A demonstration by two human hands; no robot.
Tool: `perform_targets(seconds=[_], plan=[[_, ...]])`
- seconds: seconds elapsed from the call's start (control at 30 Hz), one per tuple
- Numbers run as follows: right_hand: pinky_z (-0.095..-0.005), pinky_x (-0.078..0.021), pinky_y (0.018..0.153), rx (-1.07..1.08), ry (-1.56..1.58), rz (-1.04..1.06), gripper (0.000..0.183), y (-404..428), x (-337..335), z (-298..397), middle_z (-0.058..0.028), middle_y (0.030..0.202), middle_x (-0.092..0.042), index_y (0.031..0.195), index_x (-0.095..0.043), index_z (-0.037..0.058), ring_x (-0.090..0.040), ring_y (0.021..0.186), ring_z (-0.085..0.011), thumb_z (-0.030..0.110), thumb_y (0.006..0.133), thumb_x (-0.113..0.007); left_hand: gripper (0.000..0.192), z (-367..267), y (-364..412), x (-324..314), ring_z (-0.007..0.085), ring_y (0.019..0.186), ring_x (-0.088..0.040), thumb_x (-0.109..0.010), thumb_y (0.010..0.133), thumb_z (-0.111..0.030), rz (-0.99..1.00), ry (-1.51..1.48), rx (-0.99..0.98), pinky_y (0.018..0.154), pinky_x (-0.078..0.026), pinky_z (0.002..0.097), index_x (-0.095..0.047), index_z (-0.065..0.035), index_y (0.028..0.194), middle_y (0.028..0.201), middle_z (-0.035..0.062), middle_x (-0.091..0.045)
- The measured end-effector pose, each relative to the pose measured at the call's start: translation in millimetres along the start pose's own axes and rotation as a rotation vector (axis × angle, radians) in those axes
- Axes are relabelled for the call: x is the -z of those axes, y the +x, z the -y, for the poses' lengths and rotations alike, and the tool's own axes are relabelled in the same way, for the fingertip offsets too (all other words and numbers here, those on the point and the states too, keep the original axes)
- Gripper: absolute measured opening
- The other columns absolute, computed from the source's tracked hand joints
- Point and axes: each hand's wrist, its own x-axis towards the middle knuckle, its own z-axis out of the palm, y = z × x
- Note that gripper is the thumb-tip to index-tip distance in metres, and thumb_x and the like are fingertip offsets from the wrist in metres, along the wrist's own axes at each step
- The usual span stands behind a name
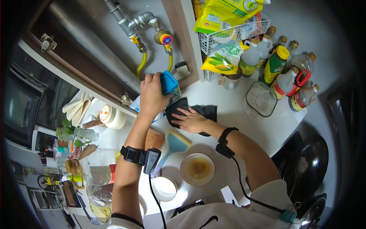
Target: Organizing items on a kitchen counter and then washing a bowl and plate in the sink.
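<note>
My left hand (154,96) is closed around a blue plastic container (168,83) with a printed side, tilted beside the cabinet opening. Its base and what lies under it are partly hidden. A black cloth (210,111) is spread on the white countertop (228,134). Flat on this cloth lies my right hand (190,119), its fingers apart. Nearer to me is a squeegee-like scraper (175,141) with a blue blade. A bowl (197,169) of brownish liquid and a white bowl (163,189) stand closer to my body.
Sauce bottles (276,64) and a clear square container (261,98) stand right. A wire basket (234,35) holds bags. Behind the cabinet frame are metal pipes with yellow gas hoses (142,64). A white lidded jar (113,116) and a large clear jug (98,169) stand left; a black wok (310,163) is lower right.
</note>
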Motion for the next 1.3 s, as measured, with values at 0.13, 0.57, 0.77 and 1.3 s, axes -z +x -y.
perform_targets(seconds=[0.13, 0.57, 0.77, 1.3], plan=[[-0.0551, -0.0176, 0.114, 0.054, 0.04, -0.081, 0.043, -60.3, -5.4, 12.3, -0.0001, 0.152, -0.033, 0.138, -0.048, 0.025, -0.02, 0.143, -0.0279, 0.03, 0.095, -0.048, 0.075, -6.3, -2.1, -23.7, 0.0397, 0.109, -0.051, -0.081, 0.058, -0.007, 0.061, -0.008, -0.025, 0.092, -0.047, 0.0432, -0.051, -0.0013, 0.126, 0.12, 0.0175, -0.053], [-0.0537, -0.0164, 0.115, -0.196, -0.067, 0.147, 0.052, -200.5, 14.3, 38.6, 0.0013, 0.157, -0.02, 0.145, -0.035, 0.0247, -0.016, 0.145, -0.028, 0.029, 0.096, -0.049, 0.08, -16.3, 4.4, -97.5, 0.0398, 0.108, -0.051, -0.082, 0.058, -0.01, 0.175, -0.098, -0.104, 0.095, -0.044, 0.0441, -0.048, -0.0048, 0.131, 0.122, 0.0164, -0.053], [-0.0571, -0.0136, 0.114, -0.341, -0.155, 0.022, 0.053, -189.4, 10.2, 18.7, 0.0, 0.157, -0.019, 0.147, -0.032, 0.0271, -0.018, 0.144, -0.0316, 0.033, 0.096, -0.047, 0.07, -15.0, -21.9, -87.7, 0.0373, 0.113, -0.05, -0.079, 0.066, -0.011, -0.166, -0.011, -0.353, 0.09, -0.048, 0.0443, -0.049, -0.0063, 0.129, 0.121, 0.0143, -0.052], [-0.0579, -0.0148, 0.113, -0.769, -0.164, -0.122, 0.054, -194.5, -24.3, 76.5, -0.0029, 0.157, -0.019, 0.148, -0.029, 0.0276, -0.013, 0.145, -0.0328, 0.033, 0.096, -0.043, 0.044, -16.2, -141.1, -56.5, 0.0372, 0.099, -0.062, -0.047, 0.079, 0.002, 1.366, -0.433, -0.192, 0.09, -0.047, 0.0403, -0.055, -0.0022, 0.122, 0.099, 0.0204, -0.066]])
